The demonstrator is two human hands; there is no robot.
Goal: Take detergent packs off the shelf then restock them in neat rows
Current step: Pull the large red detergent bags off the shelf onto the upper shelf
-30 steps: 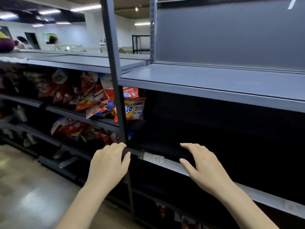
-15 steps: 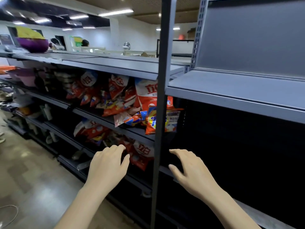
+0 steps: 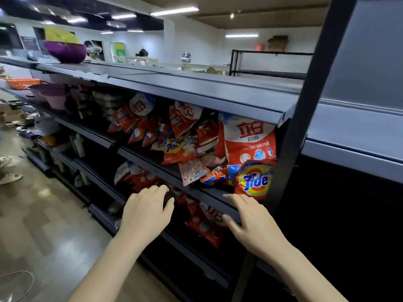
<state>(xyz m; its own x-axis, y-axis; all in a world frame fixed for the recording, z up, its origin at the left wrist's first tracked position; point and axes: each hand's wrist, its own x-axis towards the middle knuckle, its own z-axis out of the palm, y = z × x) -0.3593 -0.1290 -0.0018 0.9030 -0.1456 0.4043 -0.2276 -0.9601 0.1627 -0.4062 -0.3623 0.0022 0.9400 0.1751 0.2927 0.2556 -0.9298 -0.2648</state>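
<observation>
Up front in the head view, we hold both hands out before the shelf (image 3: 209, 198), palms down, fingers relaxed and gripping nothing. Our left hand (image 3: 146, 211) hovers in front of the lower shelf level, near the red packs lying there. Our right hand (image 3: 250, 223) is just at the front edge of the middle shelf, its fingertips close below the orange Tide pack (image 3: 254, 180); we cannot tell whether they touch the edge. The detergent packs (image 3: 185, 136) lie in a loose jumble on that middle shelf, with a large red-and-white pack (image 3: 249, 138) upright behind the Tide pack, beside the dark upright post (image 3: 305, 118). A purple bowl (image 3: 65, 51) sits on the top shelf at far left.
</observation>
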